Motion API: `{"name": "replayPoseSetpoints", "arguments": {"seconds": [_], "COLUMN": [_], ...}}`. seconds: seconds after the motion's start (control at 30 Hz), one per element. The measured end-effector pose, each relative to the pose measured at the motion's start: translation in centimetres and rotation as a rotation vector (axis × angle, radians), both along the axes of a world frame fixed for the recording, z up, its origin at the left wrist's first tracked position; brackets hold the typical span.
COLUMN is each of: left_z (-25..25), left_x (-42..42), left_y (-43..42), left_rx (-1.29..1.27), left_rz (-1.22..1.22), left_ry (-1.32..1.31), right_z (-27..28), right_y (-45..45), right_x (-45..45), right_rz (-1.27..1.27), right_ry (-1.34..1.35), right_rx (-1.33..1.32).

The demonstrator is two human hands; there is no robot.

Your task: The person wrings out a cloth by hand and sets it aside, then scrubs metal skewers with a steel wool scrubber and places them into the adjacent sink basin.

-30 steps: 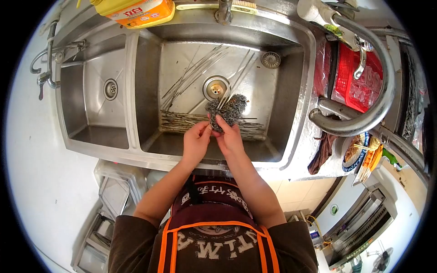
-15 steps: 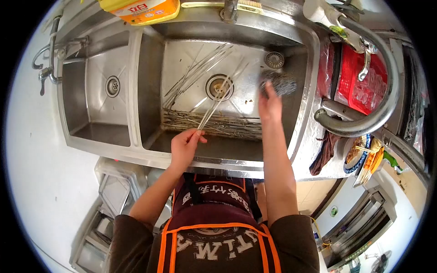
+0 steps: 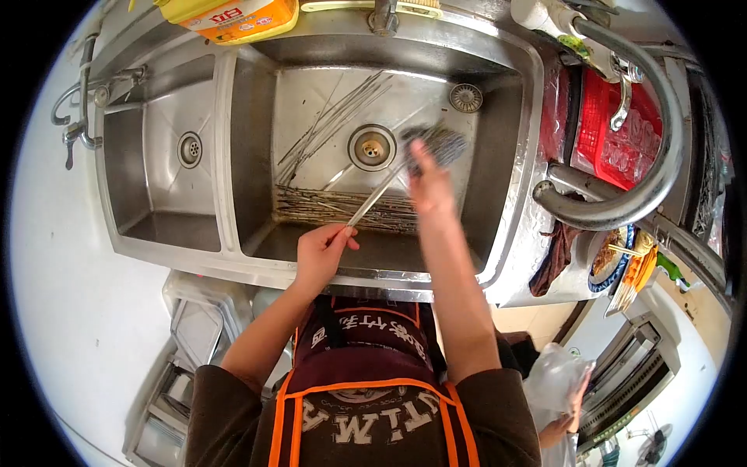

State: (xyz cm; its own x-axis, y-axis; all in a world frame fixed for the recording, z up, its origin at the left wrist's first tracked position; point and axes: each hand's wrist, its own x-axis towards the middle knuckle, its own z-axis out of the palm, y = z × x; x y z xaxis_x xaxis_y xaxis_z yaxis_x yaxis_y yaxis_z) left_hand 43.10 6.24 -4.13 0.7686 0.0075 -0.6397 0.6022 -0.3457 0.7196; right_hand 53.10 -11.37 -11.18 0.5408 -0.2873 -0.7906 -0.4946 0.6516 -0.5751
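While your left hand [image 3: 320, 251] stays low over the near side of the sink [image 3: 362, 257], thumb and fingers pinching the near ends of a few thin rods [image 3: 369, 205], you have the loose rods [image 3: 333, 123] slanting across the basin floor beyond it and a dense bundle of rods [image 3: 338, 208] lying crosswise below the pinched ones. Those pinched rods run up and rightward from your fingers, passing near the drain [image 3: 372, 147] toward the scourer [image 3: 442, 146]. Half a second ago you had that scourer farther right, well apart from the rods; now it has come back left, to their far ends, which suggests another scrubbing stroke, though blur hides whether they touch. Your right hand [image 3: 430, 185] is closed on its near side, thumb and fingers pressed in. Farther right, another person's hand [image 3: 574, 405] has come into view beside a clear plastic bag [image 3: 551, 377].
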Motion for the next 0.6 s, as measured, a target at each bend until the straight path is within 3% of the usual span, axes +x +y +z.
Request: {"name": "replayPoseSetpoints", "arguments": {"seconds": [0.17,0.23,0.27,0.4,0.47,0.6], "left_z": [-0.6,-0.6,-0.3,-1.2,-0.7,-0.8], "left_x": [-1.0,-0.2,0.5,1.3,1.6,1.5], "left_y": [1.2,1.3,0.8,0.3,0.1,0.1], "left_rx": [-0.03,-0.028,-0.032,0.048,0.05,0.052], "left_rz": [0.028,0.076,0.09,0.021,0.018,0.042], "left_ry": [-0.14,-0.148,-0.127,-0.049,-0.071,-0.144], "right_z": [-2.7,-1.1,0.1,2.3,2.2,1.5], "right_y": [-7.3,-4.8,-2.7,5.5,6.2,4.2], "right_x": [4.9,2.1,-0.2,-8.9,-9.0,-4.4], "right_rz": [-0.26,-0.133,-0.009,0.056,0.033,0.073], "right_ry": [-0.087,-0.182,0.081,0.005,-0.081,0.084], "right_rx": [0.084,0.098,0.144,0.587,0.6,0.351]}}
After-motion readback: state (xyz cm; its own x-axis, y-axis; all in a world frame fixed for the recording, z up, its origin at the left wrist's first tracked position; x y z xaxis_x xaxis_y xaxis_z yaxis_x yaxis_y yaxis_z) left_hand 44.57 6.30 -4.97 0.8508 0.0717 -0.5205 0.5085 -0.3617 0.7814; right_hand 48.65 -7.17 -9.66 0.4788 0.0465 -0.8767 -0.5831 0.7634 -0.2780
